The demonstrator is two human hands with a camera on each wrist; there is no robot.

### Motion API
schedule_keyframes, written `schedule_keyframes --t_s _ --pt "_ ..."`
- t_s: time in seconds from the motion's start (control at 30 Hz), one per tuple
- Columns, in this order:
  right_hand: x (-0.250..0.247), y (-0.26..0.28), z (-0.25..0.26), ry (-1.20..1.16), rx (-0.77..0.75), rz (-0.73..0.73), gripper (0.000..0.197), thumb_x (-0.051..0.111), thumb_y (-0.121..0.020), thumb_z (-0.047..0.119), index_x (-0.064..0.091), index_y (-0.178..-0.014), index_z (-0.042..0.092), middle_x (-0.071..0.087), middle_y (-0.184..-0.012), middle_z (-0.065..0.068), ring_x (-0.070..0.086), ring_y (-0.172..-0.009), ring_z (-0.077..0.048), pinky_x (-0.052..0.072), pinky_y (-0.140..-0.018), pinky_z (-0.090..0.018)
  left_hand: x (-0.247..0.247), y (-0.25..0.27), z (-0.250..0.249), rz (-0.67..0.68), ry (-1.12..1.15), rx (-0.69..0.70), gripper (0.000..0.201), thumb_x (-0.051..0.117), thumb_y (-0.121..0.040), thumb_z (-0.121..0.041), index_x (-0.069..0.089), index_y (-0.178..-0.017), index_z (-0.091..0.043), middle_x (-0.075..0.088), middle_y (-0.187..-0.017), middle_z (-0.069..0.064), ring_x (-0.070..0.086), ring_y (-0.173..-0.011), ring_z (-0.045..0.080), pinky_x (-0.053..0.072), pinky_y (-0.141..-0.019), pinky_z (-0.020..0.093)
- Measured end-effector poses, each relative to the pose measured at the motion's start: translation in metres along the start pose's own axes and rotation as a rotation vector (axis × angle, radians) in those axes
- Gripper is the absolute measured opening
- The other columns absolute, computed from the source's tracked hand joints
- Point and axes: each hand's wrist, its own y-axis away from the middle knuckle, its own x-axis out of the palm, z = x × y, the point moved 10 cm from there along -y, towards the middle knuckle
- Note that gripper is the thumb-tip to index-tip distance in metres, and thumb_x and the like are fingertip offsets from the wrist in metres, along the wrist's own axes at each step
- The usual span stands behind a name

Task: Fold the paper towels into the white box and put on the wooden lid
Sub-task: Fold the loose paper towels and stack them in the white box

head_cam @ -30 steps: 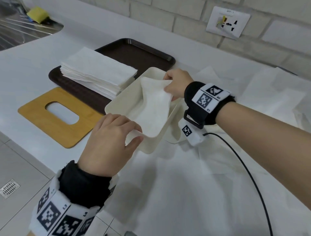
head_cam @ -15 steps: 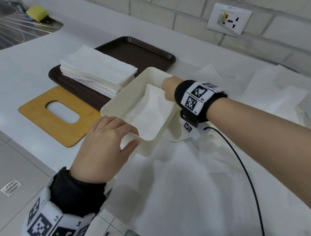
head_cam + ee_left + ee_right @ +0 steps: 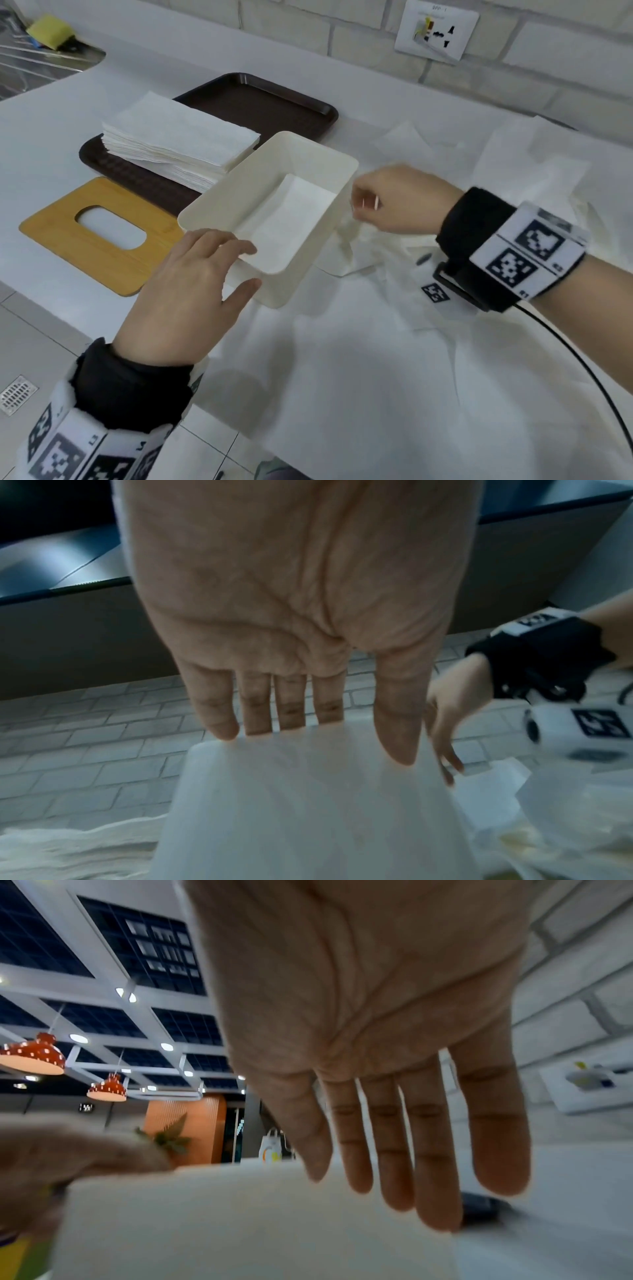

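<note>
The white box [image 3: 239, 192] stands mid-counter with one paper towel [image 3: 291, 212] lying flat on its bottom. My left hand [image 3: 239, 263] hovers at the box's near corner, fingers straight over the rim and thumb by the outer wall. In the left wrist view the left hand [image 3: 329, 718] shows straight fingers ending at the box [image 3: 308, 804]. My right hand [image 3: 363, 205] is just outside the box's right wall and holds nothing. Its fingers are straight in the right wrist view [image 3: 394, 1164]. The wooden lid [image 3: 61, 236] lies flat to the box's left.
A stack of folded paper towels [image 3: 178, 144] sits on a brown tray [image 3: 267, 102] behind the box. Loose unfolded towels [image 3: 376, 359] cover the counter to the right and front. A cable [image 3: 582, 370] runs from my right wrist. The counter edge [image 3: 68, 318] is near left.
My right hand let go of the towel and drew out of the box to the right. The towel now lies flat inside. My left hand's fingers straightened at the near corner.
</note>
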Motion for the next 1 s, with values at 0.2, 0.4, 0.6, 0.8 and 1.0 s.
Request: schedule_keyframes --t_s 0.2,0.4,0.6,0.8,1.0 --pt "0.097 0.032 -0.012 0.136 -0.036 0.42 0.045 0.064 -0.08 0.047 0.05 -0.114 0.02 0.054 -0.108 0.003 0.052 -0.094 -0.019 0.042 -0.079 -0.032 -0.033 0.015 -0.061 -0.165 0.177 0.134 0.04 0.043 -0.084 -0.037 0.059 -0.114 -0.016 0.057 -0.11 -0.001 0.044 -0.1 0.01 0.039 -0.075 0.015" --pt "0.105 0.04 -0.008 0.194 -0.091 0.338 0.037 0.066 -0.08 0.034 0.043 -0.104 0.018 0.051 -0.093 0.002 0.042 -0.087 -0.018 0.023 -0.071 -0.022 -0.003 0.01 -0.099 0.009 0.305 0.12 0.037 0.038 -0.081 -0.051 0.061 -0.1 -0.03 0.051 -0.086 -0.02 0.055 -0.071 0.002 0.051 -0.057 0.033" --pt "0.098 0.053 -0.019 0.413 -0.209 0.291 0.021 0.049 -0.088 0.011 0.056 -0.102 0.024 0.045 -0.104 0.006 0.037 -0.112 -0.018 0.02 -0.086 -0.032 0.045 -0.01 -0.116 0.223 0.212 0.074 0.024 0.05 -0.09 -0.037 0.057 -0.111 -0.028 0.052 -0.1 -0.014 0.058 -0.088 0.011 0.048 -0.076 0.03" --pt "0.101 0.06 -0.033 0.508 -0.272 0.307 0.017 0.058 -0.084 0.014 0.054 -0.084 0.03 0.04 -0.11 0.009 0.031 -0.116 -0.02 0.019 -0.087 -0.035 0.08 -0.026 -0.134 0.37 0.094 0.077 0.028 0.047 -0.092 -0.04 0.055 -0.115 -0.028 0.055 -0.11 -0.01 0.058 -0.093 0.015 0.047 -0.083 0.032" --pt "0.071 0.055 -0.046 0.329 -0.261 0.097 0.003 0.059 -0.085 0.023 0.057 -0.084 0.024 0.044 -0.101 0.01 0.033 -0.114 -0.018 0.016 -0.083 -0.031 0.108 -0.038 -0.143 0.494 0.071 0.016 0.042 0.043 -0.089 -0.054 0.055 -0.118 -0.025 0.057 -0.116 -0.007 0.057 -0.1 0.016 0.041 -0.079 0.028"
